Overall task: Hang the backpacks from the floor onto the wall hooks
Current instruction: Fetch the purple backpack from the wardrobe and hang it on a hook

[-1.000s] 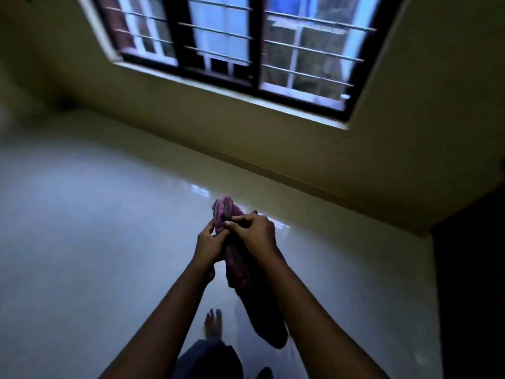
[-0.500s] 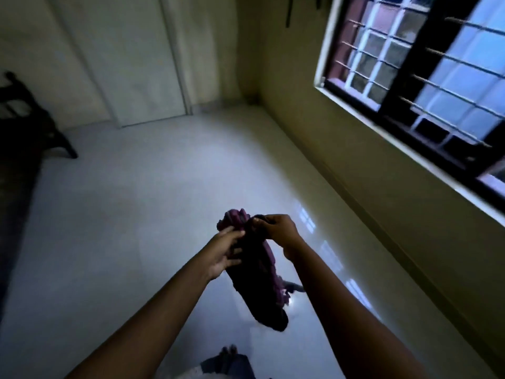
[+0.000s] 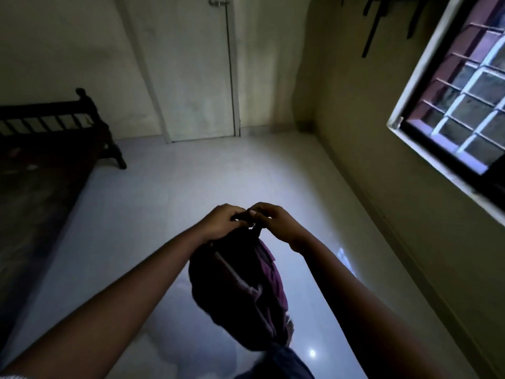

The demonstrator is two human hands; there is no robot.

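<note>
- Left hand (image 3: 222,222): raised in front of the body, fingers curled closed over the top edge of the backpack, knuckles up; fingertips touch those of the other hand.
- Right hand (image 3: 273,221): level with the left and just beside it, thumb and fingers pinched on the small top loop (image 3: 255,231) of the backpack.
- Backpack (image 3: 240,291): dark, with purple-pink panels on the side under the right hand; hangs straight below both hands, clear of the floor, held only at its top. A pale strip runs diagonally down its face. Its lower end lies close to the wearer's clothing at the bottom edge of the view.
- Floor (image 3: 169,192): pale, glossy, with window glare to the lower right of the hands and a small bright spot below the bag.
- Door (image 3: 191,67): closed, pale, in the far wall well beyond the hands; handle near the top of the view.
- Bed frame (image 3: 54,124): dark wood with a slatted end rail, far off to the left of the left hand.
- Window (image 3: 464,99): barred, in the wall well to the right of the right hand and above it.
- Dark hanging items (image 3: 371,31): on the right wall, high above the hands, near the window's upper corner; too dim to tell what they are.
</note>
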